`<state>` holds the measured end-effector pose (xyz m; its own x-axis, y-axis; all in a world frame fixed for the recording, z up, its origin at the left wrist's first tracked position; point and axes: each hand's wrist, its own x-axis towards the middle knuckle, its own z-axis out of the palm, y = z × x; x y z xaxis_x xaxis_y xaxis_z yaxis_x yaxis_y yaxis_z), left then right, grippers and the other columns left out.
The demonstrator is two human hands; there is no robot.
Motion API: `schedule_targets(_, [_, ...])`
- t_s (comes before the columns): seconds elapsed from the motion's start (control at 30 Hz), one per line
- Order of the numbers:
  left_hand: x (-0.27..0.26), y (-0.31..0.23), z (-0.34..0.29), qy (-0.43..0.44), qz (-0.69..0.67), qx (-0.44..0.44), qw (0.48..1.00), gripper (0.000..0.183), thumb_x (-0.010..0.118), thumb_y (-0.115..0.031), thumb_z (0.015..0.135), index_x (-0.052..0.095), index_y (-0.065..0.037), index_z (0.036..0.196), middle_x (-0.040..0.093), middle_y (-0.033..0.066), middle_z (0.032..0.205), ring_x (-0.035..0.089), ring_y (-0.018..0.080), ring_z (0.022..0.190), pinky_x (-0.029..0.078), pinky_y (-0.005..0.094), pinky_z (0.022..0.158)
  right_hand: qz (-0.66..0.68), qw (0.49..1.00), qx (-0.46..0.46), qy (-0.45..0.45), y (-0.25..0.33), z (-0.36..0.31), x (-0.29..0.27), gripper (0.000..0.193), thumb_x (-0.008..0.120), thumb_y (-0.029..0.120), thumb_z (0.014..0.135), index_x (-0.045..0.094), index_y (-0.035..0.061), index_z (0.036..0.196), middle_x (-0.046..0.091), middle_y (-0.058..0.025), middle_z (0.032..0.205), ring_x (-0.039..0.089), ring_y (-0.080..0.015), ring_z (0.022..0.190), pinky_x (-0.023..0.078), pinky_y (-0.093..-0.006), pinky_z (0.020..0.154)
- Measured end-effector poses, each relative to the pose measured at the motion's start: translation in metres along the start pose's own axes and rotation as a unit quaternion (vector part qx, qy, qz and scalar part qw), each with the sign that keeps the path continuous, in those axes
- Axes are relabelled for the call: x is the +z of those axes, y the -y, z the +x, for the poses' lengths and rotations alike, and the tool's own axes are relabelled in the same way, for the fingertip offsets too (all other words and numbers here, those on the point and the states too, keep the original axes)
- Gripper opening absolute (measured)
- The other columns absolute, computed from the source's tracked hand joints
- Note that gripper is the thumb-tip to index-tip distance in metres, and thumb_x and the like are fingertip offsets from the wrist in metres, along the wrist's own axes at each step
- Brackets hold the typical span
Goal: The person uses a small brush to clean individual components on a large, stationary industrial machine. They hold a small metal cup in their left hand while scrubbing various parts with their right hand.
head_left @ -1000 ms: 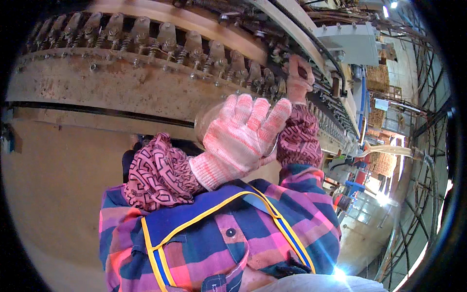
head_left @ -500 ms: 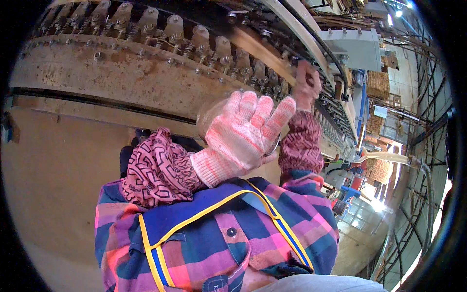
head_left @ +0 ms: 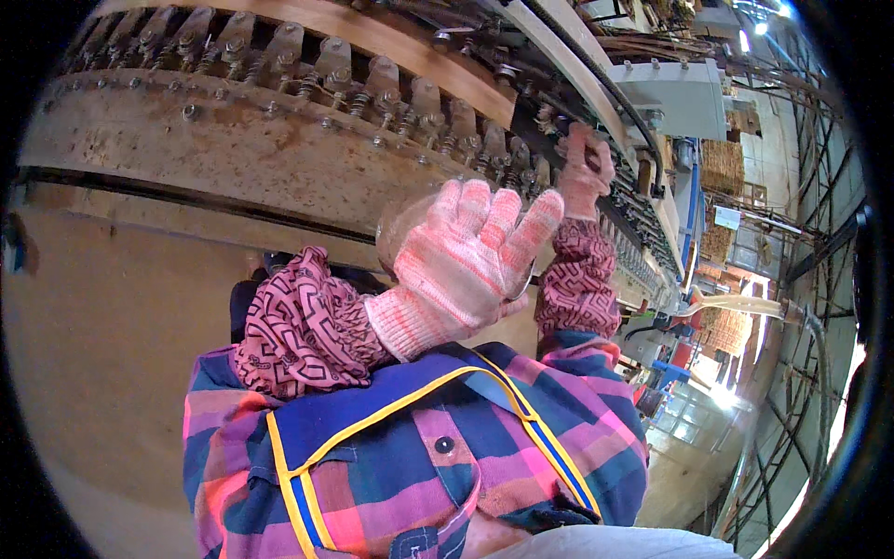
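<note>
My left hand [head_left: 470, 256], in a pink and white knitted glove, is raised in front of my chest, fingers apart and slightly bent. Behind it shows a rounded brownish thing [head_left: 399, 228]; I cannot make out its kind or whether the hand touches it. My right hand [head_left: 585, 168], gloved alike, reaches forward over the machine, thumb and fingers parted with nothing visible between them. A wooden board [head_left: 372, 42] lies beyond a row of spring-loaded metal fingers [head_left: 382, 88], its near end apart from my right hand.
The machine's rusty metal beam [head_left: 233, 135] runs across in front of me. A pale rail with a black cable [head_left: 587, 65] slants past my right hand, near a grey box [head_left: 670, 98]. Stacks of wood [head_left: 722, 163] stand farther right. Brown flat surface [head_left: 121, 326] at left.
The wooden board has slid away to the far left along the machine, leaving my right hand. The right hand's fingers have shifted slightly. My left hand has stayed nearly still.
</note>
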<state>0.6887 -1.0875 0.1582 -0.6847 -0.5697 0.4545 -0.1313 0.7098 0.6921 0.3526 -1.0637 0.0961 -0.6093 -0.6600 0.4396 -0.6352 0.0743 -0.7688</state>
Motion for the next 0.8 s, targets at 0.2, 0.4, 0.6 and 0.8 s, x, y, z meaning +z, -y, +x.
schedule_targets(0.2, [0.001, 0.001, 0.000, -0.015, -0.014, 0.006, 1.000, 0.103, 0.083, -0.045, 0.054, 0.046, -0.008, 0.142, 0.056, 0.0129, 0.119, 0.055, 0.0373, 0.103, 0.048, 0.0487, 0.089, -0.106, 0.986, -0.130, 0.000, -0.033, 0.008, -0.008, 0.016, 0.074, 0.012, 0.090, 0.070, 0.0070, 0.104, 0.072, -0.0049, 0.087, 0.066, -0.0111, 0.072, 0.052, -0.0246, 0.065])
schedule_targets(0.4, [0.005, 0.001, -0.002, -0.035, 0.000, 0.010, 0.999, 0.103, 0.083, -0.045, 0.054, 0.045, -0.009, 0.143, 0.055, 0.0128, 0.121, 0.055, 0.0376, 0.103, 0.048, 0.0492, 0.089, -0.105, 0.993, -0.048, 0.025, -0.014, 0.007, -0.010, 0.016, 0.073, 0.015, 0.090, 0.070, 0.0054, 0.102, 0.073, -0.0064, 0.091, 0.067, -0.0122, 0.078, 0.052, -0.0260, 0.069])
schedule_targets(0.6, [0.000, 0.001, -0.002, -0.022, 0.004, 0.001, 1.000, 0.104, 0.084, -0.045, 0.054, 0.045, -0.009, 0.144, 0.056, 0.0130, 0.120, 0.056, 0.0375, 0.104, 0.048, 0.0487, 0.091, -0.118, 0.993, -0.025, 0.007, -0.009, -0.001, -0.012, 0.016, 0.073, 0.015, 0.090, 0.067, 0.0047, 0.101, 0.073, -0.0096, 0.091, 0.070, -0.0146, 0.073, 0.055, -0.0293, 0.069])
schedule_targets(0.8, [-0.001, 0.002, -0.003, -0.020, -0.037, 0.004, 0.999, 0.104, 0.085, -0.043, 0.054, 0.044, -0.010, 0.144, 0.056, 0.0126, 0.120, 0.056, 0.0367, 0.105, 0.048, 0.0484, 0.092, -0.222, 0.971, -0.063, 0.054, -0.015, 0.012, -0.002, 0.024, 0.072, 0.020, 0.092, 0.068, 0.0026, 0.108, 0.071, -0.0137, 0.103, 0.071, -0.0162, 0.074, 0.057, -0.0286, 0.069])
